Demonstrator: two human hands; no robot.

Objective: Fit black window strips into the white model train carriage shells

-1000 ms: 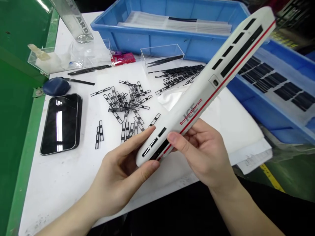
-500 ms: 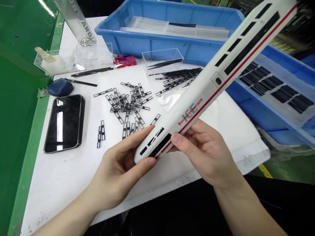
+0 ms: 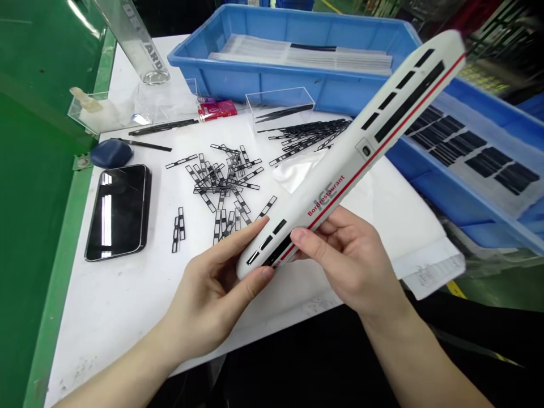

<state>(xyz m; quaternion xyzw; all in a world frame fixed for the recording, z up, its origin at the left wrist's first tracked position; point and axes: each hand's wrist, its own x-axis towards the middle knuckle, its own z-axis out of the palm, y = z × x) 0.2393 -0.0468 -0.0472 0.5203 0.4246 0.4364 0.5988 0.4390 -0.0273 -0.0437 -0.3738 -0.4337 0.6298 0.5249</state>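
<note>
Place judged factory workshop, small-parts assembly bench. Printed train-car shell (image 3: 349, 156) held above white worktable (image 3: 140, 300). Many loose black frame pieces (image 3: 212, 187) spread on worktable. Blue plastic bin (image 3: 221, 77), loaded with stacked sheets (image 3: 255, 51), set at far side of worktable. Second blue bin (image 3: 425, 182), black strips (image 3: 487, 161) laid inside in groups, placed right of worktable. Green panel (image 3: 38, 215) seen along left of worktable. Green floor (image 3: 501, 283), marked with yellow line (image 3: 455, 289), seen right of worktable.

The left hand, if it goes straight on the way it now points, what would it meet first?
First the white model train, whose near end the left hand grips between thumb and fingers. Beyond that, probably the right hand on the same train; depth is unclear.
</note>
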